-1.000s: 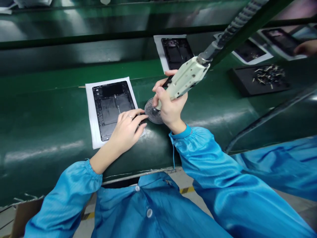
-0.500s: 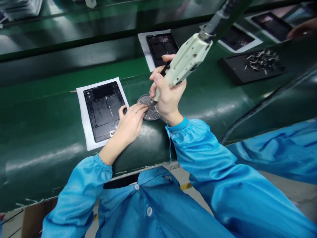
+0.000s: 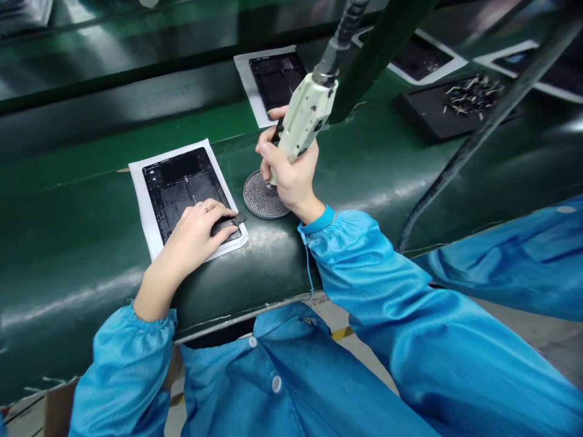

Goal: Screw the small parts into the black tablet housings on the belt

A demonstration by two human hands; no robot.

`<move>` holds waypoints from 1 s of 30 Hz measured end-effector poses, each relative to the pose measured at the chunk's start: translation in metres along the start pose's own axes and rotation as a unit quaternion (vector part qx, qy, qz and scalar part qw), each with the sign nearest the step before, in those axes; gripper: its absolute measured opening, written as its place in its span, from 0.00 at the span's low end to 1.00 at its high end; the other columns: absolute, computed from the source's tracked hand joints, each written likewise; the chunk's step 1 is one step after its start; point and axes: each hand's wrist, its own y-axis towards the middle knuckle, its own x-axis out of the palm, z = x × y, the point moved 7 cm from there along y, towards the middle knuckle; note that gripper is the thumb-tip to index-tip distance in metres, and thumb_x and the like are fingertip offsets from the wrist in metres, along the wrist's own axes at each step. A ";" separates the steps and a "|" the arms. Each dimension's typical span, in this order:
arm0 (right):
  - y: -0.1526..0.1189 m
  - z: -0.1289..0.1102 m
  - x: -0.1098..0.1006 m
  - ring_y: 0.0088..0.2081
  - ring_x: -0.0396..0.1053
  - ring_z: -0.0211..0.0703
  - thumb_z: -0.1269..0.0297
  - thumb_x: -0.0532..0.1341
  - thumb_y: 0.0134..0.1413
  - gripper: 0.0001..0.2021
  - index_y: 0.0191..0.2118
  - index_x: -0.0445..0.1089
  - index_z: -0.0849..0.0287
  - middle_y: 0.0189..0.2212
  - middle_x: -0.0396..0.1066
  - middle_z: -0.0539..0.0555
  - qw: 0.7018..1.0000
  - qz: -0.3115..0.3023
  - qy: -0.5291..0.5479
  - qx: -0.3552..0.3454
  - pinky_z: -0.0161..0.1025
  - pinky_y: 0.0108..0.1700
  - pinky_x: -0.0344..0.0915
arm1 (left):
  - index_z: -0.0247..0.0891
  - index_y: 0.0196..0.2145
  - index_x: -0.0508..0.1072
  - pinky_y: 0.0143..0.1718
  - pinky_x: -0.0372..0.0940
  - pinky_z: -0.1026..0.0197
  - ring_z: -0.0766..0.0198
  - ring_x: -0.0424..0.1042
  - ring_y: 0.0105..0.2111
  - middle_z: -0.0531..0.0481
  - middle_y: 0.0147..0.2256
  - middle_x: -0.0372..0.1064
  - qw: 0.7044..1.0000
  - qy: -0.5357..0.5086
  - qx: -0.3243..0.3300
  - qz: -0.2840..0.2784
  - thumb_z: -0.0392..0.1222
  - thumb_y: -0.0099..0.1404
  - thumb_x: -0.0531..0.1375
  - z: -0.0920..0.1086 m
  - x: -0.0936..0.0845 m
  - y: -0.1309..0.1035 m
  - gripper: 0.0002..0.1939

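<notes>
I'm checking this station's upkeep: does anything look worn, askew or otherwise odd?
The green work surface looks frayed: pale strands stick out at its front edge, lower left. Dark spots mark the handheld tool, perhaps grime.

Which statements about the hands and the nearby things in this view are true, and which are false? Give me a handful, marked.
1. The right hand grips the pale green power tool. True.
2. The left hand lies flat on the perforated disc. False: it is over the black device shell.
3. The device shell lies on a white sheet. True.
4. The heap of small parts is piled on the perforated disc. False: it lies in the dark tray.
5. The right hand is by the perforated disc. True.
</notes>
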 end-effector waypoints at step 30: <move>-0.001 -0.005 0.001 0.20 0.51 0.30 0.27 0.69 0.60 0.34 0.59 0.64 0.43 0.35 0.71 0.45 0.995 0.019 0.033 -0.096 0.35 0.16 0.53 | 0.40 0.45 0.82 0.48 0.70 0.57 0.57 0.82 0.42 0.49 0.42 0.84 0.994 -0.054 -0.013 0.094 0.43 0.77 0.67 -0.002 -0.007 -0.005 0.06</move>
